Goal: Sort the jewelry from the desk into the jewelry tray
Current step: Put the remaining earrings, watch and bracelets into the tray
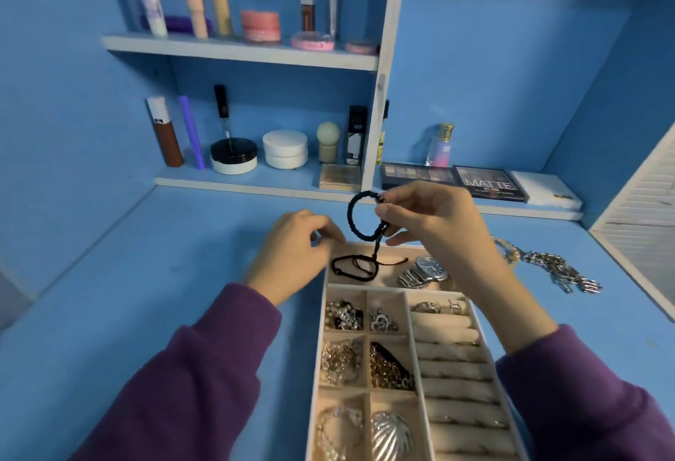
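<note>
black braided cord bracelet (349, 215) is pinched in my right hand (431, 221) above the far slot of the beige jewelry tray (318, 343), so i can drop it in.

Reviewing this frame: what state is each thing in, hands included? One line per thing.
jewelry tray: open on the desk, partly filled
right hand: pinches the black braided bracelet above the far compartment
black braided bracelet: lifted, tail dangling
left hand: fingers curled at the tray's far left corner; grip unclear
black cord bracelet: lying in the far compartment
watch: lying beside it
silver chain: on the desk, right of the tray
</note>
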A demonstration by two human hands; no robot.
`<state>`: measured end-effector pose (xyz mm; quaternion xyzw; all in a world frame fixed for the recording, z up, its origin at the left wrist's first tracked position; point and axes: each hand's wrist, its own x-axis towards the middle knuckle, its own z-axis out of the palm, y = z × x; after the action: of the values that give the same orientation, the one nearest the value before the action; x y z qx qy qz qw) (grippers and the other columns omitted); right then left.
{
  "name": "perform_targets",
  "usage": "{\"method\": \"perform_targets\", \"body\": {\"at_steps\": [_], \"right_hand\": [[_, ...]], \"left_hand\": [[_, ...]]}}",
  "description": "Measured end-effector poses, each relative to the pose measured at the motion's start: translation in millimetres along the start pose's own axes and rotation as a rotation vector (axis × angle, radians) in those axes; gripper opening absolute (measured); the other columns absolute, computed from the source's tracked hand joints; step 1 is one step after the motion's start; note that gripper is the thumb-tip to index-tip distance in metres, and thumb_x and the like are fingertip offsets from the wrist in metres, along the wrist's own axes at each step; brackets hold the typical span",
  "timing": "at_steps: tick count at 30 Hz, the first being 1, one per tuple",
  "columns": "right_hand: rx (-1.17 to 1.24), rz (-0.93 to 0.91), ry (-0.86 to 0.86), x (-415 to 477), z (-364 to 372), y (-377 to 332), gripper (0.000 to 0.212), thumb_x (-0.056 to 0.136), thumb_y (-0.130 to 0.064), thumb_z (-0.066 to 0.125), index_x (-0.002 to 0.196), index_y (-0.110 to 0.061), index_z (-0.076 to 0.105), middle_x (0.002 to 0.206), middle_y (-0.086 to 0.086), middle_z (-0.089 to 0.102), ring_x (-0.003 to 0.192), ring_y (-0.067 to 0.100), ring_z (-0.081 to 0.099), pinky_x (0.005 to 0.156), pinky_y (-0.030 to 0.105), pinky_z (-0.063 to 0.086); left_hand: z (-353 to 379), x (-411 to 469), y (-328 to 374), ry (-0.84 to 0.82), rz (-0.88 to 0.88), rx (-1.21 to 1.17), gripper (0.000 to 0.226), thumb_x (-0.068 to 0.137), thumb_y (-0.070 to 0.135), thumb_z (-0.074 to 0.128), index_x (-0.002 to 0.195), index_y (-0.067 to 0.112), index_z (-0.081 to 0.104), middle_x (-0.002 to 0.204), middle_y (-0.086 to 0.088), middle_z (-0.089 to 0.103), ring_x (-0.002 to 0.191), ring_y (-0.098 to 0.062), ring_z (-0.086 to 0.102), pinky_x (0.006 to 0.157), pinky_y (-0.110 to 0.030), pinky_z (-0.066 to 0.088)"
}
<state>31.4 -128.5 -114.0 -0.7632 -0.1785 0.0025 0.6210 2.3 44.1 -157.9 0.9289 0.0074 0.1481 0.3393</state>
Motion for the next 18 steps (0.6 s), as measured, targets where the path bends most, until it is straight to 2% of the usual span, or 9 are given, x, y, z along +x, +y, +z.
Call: {"method": "perform_targets", "body": {"at_steps": [1,3,6,8,10,12,16,18], "right_hand": [[-0.078,-0.043,0.001,-0.4,3.2,3.0,0.006,0.078,-0.009,0.071,0.078,-0.014,0.068,0.068,0.009,0.067,0.059,0.018,0.063,0.063,0.032,0.057],[-0.332,-0.176,-0.025,-2.7,8.7,10.0,0.008,0.077,-0.014,0.072,0.079,-0.021,0.069,0.071,0.002,0.068,0.064,0.015,0.062,0.064,0.029,0.053],[-0.736,-0.292,-0.213,-8.1,13.4,19.7,0.014,0.079,-0.026,0.068,0.092,-0.03,0.069,0.087,-0.007,0.064,0.079,0.01,0.052,0.074,0.035,0.048],[-0.797,-0.274,-0.277,-8.4,11.6,22.7,0.022,0.081,-0.022,0.062,0.1,-0.03,0.068,0.096,-0.008,0.062,0.089,0.011,0.049,0.081,0.039,0.047],[-0.871,-0.253,-0.255,-7.0,8.4,25.3,0.03,0.083,-0.012,0.053,0.105,-0.027,0.067,0.103,-0.005,0.063,0.102,0.017,0.049,0.084,0.041,0.046],[-0.966,-0.232,-0.266,-6.2,7.2,28.7,0.038,0.083,-0.007,0.046,0.111,-0.026,0.065,0.108,-0.003,0.064,0.11,0.02,0.045,0.086,0.038,0.045],[-1.09,-0.254,-0.303,-7.1,10.7,30.1,0.03,0.089,-0.025,0.049,0.115,-0.027,0.063,0.111,-0.003,0.064,0.109,0.02,0.044,0.084,0.031,0.034],[-1.159,-0.249,-0.267,-6.2,8.9,29.8,0.028,0.089,-0.031,0.05,0.113,-0.026,0.064,0.11,-0.003,0.063,0.11,0.02,0.044,0.086,0.032,0.034]], "left_hand": [[1.4,0.3,-2.2,0.043,-0.03,-0.061,0.031,0.081,0.002,0.049,0.078,0.029,0.065,0.092,0.004,0.064,0.08,-0.007,0.052,0.067,-0.009,0.038],[3.8,1.5,-7.0,0.087,-0.062,-0.125,0.036,0.079,-0.003,0.048,0.077,0.029,0.064,0.091,0.005,0.066,0.076,-0.001,0.053,0.064,-0.003,0.038],[5.8,1.6,-13.2,0.106,-0.068,-0.165,0.039,0.077,-0.007,0.047,0.078,0.028,0.065,0.09,0.006,0.066,0.077,0.0,0.054,0.065,-0.004,0.038],[6.4,0.8,-14.6,0.107,-0.062,-0.169,0.041,0.077,-0.007,0.046,0.078,0.029,0.066,0.088,0.01,0.065,0.079,-0.001,0.054,0.064,-0.004,0.038],[7.1,0.2,-14.1,0.103,-0.052,-0.167,0.042,0.076,-0.008,0.045,0.079,0.028,0.066,0.085,0.014,0.061,0.08,0.0,0.052,0.063,-0.002,0.036],[7.7,-0.6,-12.8,0.097,-0.049,-0.171,0.042,0.076,-0.009,0.043,0.08,0.027,0.066,0.083,0.018,0.058,0.08,0.001,0.051,0.064,-0.003,0.036],[7.3,-2.9,-9.8,0.08,-0.019,-0.186,0.037,0.078,-0.003,0.049,0.083,0.029,0.066,0.086,0.018,0.056,0.079,-0.003,0.049,0.07,-0.018,0.038],[6.2,-3.5,-8.5,0.011,0.036,-0.187,0.028,0.08,0.007,0.055,0.085,0.033,0.065,0.093,0.012,0.059,0.093,-0.008,0.048,0.08,-0.024,0.04]]}}
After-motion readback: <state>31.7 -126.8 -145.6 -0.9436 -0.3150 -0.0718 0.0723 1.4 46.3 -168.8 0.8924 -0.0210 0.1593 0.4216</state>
